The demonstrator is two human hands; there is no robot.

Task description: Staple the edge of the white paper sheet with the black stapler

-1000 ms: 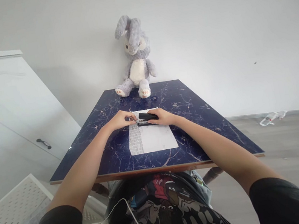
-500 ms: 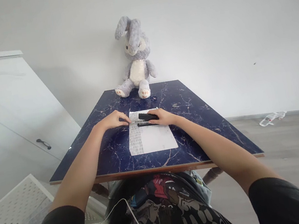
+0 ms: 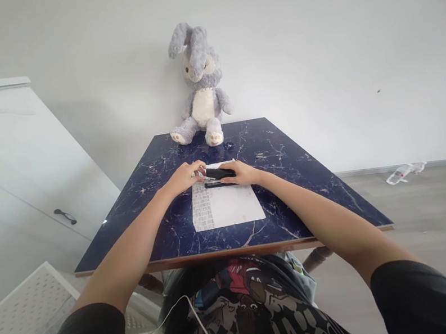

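A black stapler [image 3: 221,173] lies over the upper part of a sheet of paper [image 3: 235,205], its top arm and base spread apart. My right hand [image 3: 245,173] is closed around the stapler's right end. At the other end, my left hand [image 3: 190,176] has its fingers curled round the stapler's tip. Whatever small part sits between those left fingertips is too small to make out. Dense printed blocks run down the paper's left side; the rest of it is mostly white.
The dark blue marbled table [image 3: 296,194] has a grey plush rabbit [image 3: 202,90] sitting at its far edge against the wall. A white cabinet [image 3: 10,151] and a white perforated basket [image 3: 21,315] are on the left. A clear plastic item [image 3: 403,173] lies on the floor at right.
My left hand has moved right, from the paper's left edge to the stapler's tip. The metal piece sticking out leftward earlier no longer shows. My right hand stays on the stapler.
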